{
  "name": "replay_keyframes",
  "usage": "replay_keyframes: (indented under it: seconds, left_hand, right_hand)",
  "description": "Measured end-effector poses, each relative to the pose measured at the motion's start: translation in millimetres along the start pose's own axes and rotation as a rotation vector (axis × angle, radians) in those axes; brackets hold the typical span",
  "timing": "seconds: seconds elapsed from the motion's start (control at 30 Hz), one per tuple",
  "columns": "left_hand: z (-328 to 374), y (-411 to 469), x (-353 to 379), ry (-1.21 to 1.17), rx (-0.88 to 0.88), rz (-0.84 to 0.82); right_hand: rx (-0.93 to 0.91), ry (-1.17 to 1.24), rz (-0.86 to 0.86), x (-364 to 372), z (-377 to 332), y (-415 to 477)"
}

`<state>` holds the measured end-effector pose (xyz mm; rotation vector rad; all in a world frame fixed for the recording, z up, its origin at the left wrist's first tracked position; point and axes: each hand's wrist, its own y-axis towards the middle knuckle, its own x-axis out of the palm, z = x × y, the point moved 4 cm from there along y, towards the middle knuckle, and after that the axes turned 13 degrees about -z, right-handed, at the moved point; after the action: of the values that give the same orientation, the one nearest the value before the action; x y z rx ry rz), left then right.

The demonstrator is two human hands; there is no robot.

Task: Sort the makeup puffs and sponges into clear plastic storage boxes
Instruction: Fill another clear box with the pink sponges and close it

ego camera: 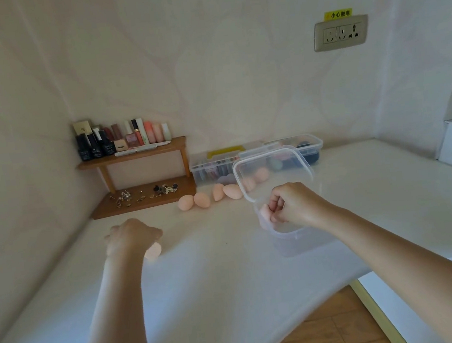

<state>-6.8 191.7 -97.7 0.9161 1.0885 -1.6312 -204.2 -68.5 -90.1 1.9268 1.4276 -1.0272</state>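
Left hand [132, 235]: blurred, left of centre over the counter [217, 279]; fingers curled down round a peach sponge [153, 251], which poked out on the hand's near right side.
Right hand [293, 206]: right of centre, at the box's far left rim; fingers curled inward. Could not tell whether they pinched the rim, the lid or a pale peach shape by the fingertips.
Box [297, 240]: clear, stood on the counter under the right hand, its wall showing near and below the wrist.
Lid [272, 171]: clear, raised and tilted, just beyond the right hand.
Row [201, 200]: four peach sponges lay on the counter, far of both hands, between shelf and lid; two more showed faintly through the lid.
Far boxes [226, 160]: two clear ones, closed, against the wall behind the row; the left one had a yellow handle, the right one held dark round items.
Shelf [133, 156]: wooden, in the far left corner; bottles [120, 139] stood on top, small metal bits lay on its lower board.
Socket [340, 32]: on the far wall, upper right, under a yellow label.
Floor [335, 325]: wooden, seen near right past the counter's edge.
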Motion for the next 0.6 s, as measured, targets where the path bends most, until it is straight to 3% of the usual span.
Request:
replay_keyframes:
  seconds: [0.2,0.37,0.43,0.53,0.6]
  left_hand:
    - [-3,-8,3,-0.127,-0.009,-0.194]
    - [4,-19,-2,-0.153,0.033,-0.212]
    - [13,-18,-7,-0.278,0.156,-0.181]
    - [34,-32,-14,-0.58,0.48,-0.12]
    - [49,-52,-17,-0.773,0.69,-0.17]
  right_hand:
    - [0.022,-0.005,-0.012,0,-1,1]
    - [0.036,0.067,-0.039,8,-9,5]
    - [0.015,0.117,-0.059,15,-16,8]
    - [-0.012,0.302,-0.141,27,-30,12]
    - [-0.013,0.476,-0.203,35,-40,13]
